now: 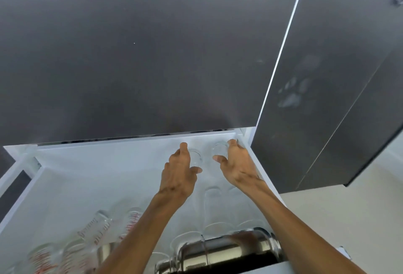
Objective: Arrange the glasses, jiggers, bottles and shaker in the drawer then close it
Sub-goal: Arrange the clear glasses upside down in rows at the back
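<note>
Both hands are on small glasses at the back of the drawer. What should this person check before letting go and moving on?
1. Left hand around its small glass: ok, fingers wrap it.
2. Right hand on the other glass: ok, touching it.
3. Both glasses set down on the drawer floor: cannot tell, clear glass on white.
4. Gap between the two glasses: ok, they stand apart.
5. Shaker lying steady at the front: ok.
6. Drawer shut: not ok, open.
</note>
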